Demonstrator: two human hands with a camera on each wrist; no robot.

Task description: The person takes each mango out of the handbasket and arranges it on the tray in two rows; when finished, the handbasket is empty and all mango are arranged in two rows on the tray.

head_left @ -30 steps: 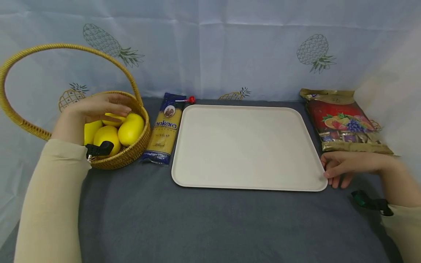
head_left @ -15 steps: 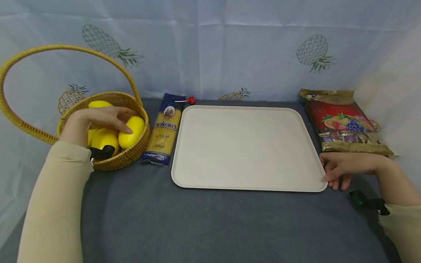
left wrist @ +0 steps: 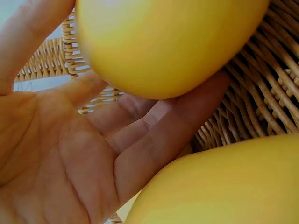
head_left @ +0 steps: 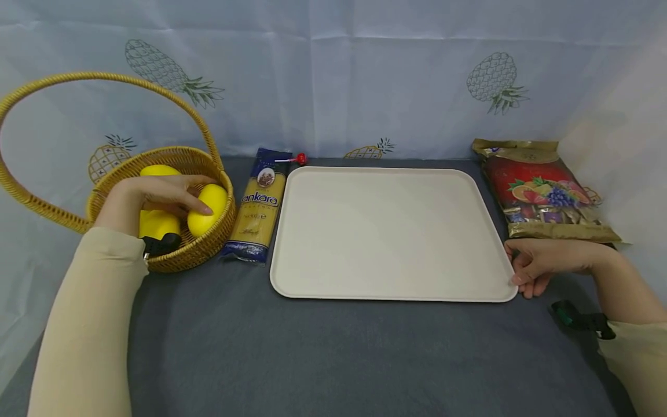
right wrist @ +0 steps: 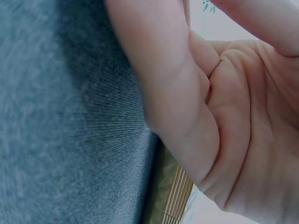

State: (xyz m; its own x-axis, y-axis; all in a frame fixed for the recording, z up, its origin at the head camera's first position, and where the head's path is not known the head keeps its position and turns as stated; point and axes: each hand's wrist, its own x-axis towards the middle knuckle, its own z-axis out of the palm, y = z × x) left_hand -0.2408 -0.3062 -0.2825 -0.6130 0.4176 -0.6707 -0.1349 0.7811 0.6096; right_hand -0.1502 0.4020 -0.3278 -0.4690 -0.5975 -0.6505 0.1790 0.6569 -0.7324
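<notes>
In the head view my left hand (head_left: pixel 156 194) reaches into the yellow wicker basket (head_left: pixel 205 252) at the left. Thumb and fingers grip a yellow lemon (head_left: pixel 211 209) by the basket's right wall. The left wrist view has this lemon (left wrist: pixel 168 46) between the thumb and the fingers, with a second lemon (left wrist: pixel 229 186) below. More lemons (head_left: pixel 158 223) lie under and behind the hand. At the far right my right hand (head_left: pixel 554 260) pinches the front right corner of a cream tray (head_left: pixel 391 231), thumb on the rim. Its curled fingers (right wrist: pixel 168 88) rest by the grey cloth.
A blue and yellow pasta packet (head_left: pixel 259 208) lies between basket and tray, a red lollipop (head_left: pixel 300 158) at its top end. Behind the right hand is a red and gold candy bag (head_left: pixel 542 188). The basket's tall handle (head_left: pixel 104 76) arches over the left side.
My left hand has come down from above the lemons and closed on the right-hand one. The right hand stays at the tray corner.
</notes>
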